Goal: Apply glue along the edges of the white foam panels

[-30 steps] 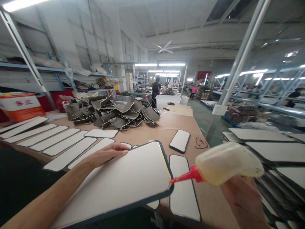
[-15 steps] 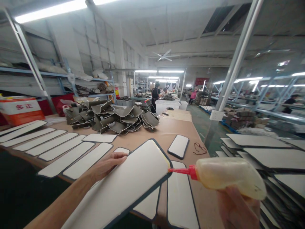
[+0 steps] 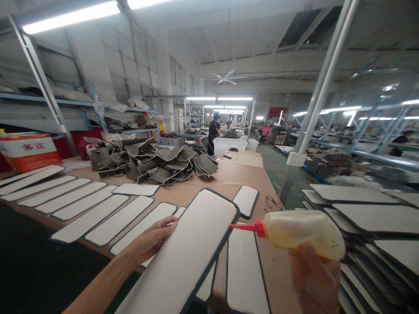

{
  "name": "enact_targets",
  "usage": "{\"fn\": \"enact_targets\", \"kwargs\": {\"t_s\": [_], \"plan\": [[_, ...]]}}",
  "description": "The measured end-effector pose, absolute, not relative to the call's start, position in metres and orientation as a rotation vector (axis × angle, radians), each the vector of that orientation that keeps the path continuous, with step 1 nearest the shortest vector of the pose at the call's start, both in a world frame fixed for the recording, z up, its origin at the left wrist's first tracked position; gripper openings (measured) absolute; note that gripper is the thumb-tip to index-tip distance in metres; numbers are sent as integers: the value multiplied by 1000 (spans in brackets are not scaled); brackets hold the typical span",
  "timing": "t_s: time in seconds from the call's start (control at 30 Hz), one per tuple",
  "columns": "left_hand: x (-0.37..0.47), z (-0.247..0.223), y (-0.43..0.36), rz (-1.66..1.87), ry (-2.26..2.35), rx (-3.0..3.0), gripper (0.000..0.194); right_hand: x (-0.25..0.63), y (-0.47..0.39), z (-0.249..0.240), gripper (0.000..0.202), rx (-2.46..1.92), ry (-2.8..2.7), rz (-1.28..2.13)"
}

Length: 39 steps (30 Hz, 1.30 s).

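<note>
Step in hand looks like glue application: left hand (image 3: 155,237) pinches the long left edge of a pale, dark-rimmed panel (image 3: 190,235), held tilted above the worktable (image 3: 235,170); right hand (image 3: 314,277) is wrapped around a squeeze bottle (image 3: 301,231) from below, its red nozzle (image 3: 244,226) pointing at the panel's right edge near the far corner. Tip contact: can't tell. Yellowish streak visible by the far end. Next move probably calls for a steady panel, tip kept close to the rim, light even squeeze. Writing: white-and-orange can (image 3: 19,146) at left reads "多正"; small mark on bottle illegible; yellow-red sign (image 3: 160,125) and red wall banner (image 3: 278,110) too small to read.
</note>
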State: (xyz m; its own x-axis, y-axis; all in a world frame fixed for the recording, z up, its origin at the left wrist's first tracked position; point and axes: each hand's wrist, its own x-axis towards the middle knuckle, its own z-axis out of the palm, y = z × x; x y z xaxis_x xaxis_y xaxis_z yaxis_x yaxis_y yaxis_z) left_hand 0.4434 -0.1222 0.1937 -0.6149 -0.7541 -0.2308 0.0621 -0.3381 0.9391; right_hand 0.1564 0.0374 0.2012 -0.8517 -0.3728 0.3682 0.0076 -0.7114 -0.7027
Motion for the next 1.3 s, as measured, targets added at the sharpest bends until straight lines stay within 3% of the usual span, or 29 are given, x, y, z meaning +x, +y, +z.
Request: {"fn": "enact_targets", "kwargs": {"t_s": [0.13,0.37,0.67,1.1,1.3], "plan": [[436,195,-111,-2010,-1295,930,32,151,35,196,23,-784,1020,-2585],[428,191,-91,-2000,-1215,921,33,144,35,190,38,-768,996,-2502],[429,189,-68,-1925,-1130,946,31,146,40,183,35,-790,980,-2362],[452,201,-82,-1917,-1097,906,31,184,30,197,46,-820,893,-2327],[477,202,-98,-1894,-1099,863,31,212,26,206,23,-872,903,-2300]]}}
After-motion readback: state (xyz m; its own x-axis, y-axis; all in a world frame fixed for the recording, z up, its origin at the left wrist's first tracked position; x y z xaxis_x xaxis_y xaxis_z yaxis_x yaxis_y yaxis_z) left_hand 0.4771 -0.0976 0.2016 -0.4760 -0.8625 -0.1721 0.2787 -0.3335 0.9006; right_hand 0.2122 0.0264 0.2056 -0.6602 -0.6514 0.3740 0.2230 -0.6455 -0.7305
